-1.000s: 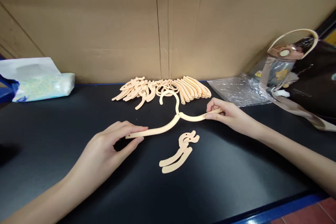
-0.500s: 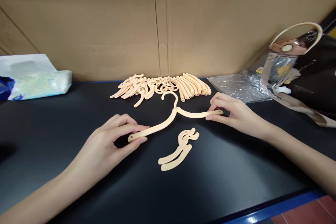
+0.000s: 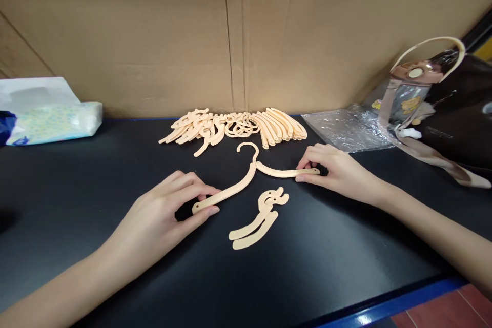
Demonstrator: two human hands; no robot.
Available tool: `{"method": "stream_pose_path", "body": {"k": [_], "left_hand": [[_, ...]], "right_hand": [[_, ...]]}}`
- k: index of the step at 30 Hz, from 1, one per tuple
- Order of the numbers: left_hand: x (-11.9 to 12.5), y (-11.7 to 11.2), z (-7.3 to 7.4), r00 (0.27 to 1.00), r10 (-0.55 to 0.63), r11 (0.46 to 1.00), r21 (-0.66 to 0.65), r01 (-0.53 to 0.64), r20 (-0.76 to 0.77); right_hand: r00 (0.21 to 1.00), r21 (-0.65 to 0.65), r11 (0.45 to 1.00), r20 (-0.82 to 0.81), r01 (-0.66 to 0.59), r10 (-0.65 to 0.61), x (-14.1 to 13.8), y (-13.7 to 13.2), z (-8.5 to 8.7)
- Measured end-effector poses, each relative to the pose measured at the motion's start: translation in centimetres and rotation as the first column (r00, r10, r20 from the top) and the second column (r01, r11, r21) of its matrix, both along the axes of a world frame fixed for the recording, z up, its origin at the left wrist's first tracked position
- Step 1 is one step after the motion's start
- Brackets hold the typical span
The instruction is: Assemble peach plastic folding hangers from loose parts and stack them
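A cream-coloured folding clothes hanger (image 3: 236, 188) is spread out over the black table, its hook pointing away from me and its two arms angled apart. My left hand (image 3: 172, 210) pinches the left arm near its holed end, thumb on the near side. At the opposite end, my right hand (image 3: 328, 166) grips the right arm between thumb and fingers. Between my hands and nearer to me lie loose cream hanger pieces (image 3: 257, 236), partly overlapping, with curved, notched heads.
Behind the hanger, piles of hanger arms (image 3: 282, 128), hooks (image 3: 242, 125) and notched pieces (image 3: 196, 128) lie against a cardboard wall (image 3: 154, 36). A tissue pack (image 3: 57, 118) is at left. Clear plastic film (image 3: 346, 125), a strapped bottle (image 3: 413, 92) and a dark bag (image 3: 469, 118) stand right.
The hanger has shifted slightly toward me in both hands, its hook now farther from the piles. The loose pieces have stayed in place; the whole view has shifted slightly.
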State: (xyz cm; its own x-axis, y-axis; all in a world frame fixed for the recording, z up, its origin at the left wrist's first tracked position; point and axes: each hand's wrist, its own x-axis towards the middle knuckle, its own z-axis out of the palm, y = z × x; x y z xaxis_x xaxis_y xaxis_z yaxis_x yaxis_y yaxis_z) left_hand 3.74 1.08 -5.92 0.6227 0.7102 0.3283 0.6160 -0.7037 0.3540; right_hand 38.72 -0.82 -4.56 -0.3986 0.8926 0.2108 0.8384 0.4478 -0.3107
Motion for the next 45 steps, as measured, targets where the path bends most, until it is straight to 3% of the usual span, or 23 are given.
{"method": "stream_pose_path", "body": {"k": [5,10,14,17,23,27,30,33,37,41,45], "left_hand": [[1.1,-0.3,0.6,0.997,0.053,0.996,-0.078,-0.049,0.053],[2.9,0.6,1.6,0.993,0.053,0.986,-0.161,-0.035,0.108],[3.3,1.3,1.6,0.988,0.019,0.988,-0.156,0.005,0.153],[2.8,1.2,1.4,0.988,-0.026,0.993,-0.11,0.043,0.153],[2.5,0.3,1.5,0.982,-0.161,0.987,0.022,0.159,0.095],[2.7,-0.8,1.8,0.974,-0.225,0.951,0.209,0.226,-0.03],[3.0,-2.1,2.1,0.966,-0.216,0.874,0.414,0.256,-0.14],[3.1,-3.3,2.2,0.952,-0.206,0.78,0.55,0.299,-0.226],[2.8,-4.0,2.1,0.94,-0.21,0.742,0.582,0.333,-0.27],[2.8,-4.5,2.4,0.889,-0.259,0.715,0.544,0.439,-0.377],[3.2,-4.8,2.8,0.879,-0.258,0.736,0.508,0.448,-0.402]], "right_hand": [[0.993,0.1,0.988,0.048,-0.115,0.111,-0.7,-0.1,1.3],[0.928,0.069,0.946,0.229,-0.318,0.295,-3.6,-1.4,3.3],[0.869,0.08,0.938,0.411,-0.337,0.277,-5.2,-2.1,2.9],[0.869,0.104,0.935,0.415,-0.34,0.27,-5.2,-2.1,2.1],[0.903,0.132,0.933,0.328,-0.334,0.277,-4.8,-2.1,1.7],[0.936,0.187,0.925,0.193,-0.33,0.295,-5.4,-2.6,1.8],[0.953,0.145,0.944,-0.018,-0.296,0.301,-6.4,-3.4,2.0],[0.909,-0.041,0.963,-0.341,-0.268,0.238,-7.7,-4.2,2.1],[0.792,-0.248,0.912,-0.598,-0.327,0.121,-9.1,-5.0,1.8],[0.767,-0.178,0.906,-0.607,-0.385,0.207,-9.4,-5.1,1.5],[0.801,-0.076,0.898,-0.488,-0.434,0.346,-9.2,-4.9,1.4]]}}
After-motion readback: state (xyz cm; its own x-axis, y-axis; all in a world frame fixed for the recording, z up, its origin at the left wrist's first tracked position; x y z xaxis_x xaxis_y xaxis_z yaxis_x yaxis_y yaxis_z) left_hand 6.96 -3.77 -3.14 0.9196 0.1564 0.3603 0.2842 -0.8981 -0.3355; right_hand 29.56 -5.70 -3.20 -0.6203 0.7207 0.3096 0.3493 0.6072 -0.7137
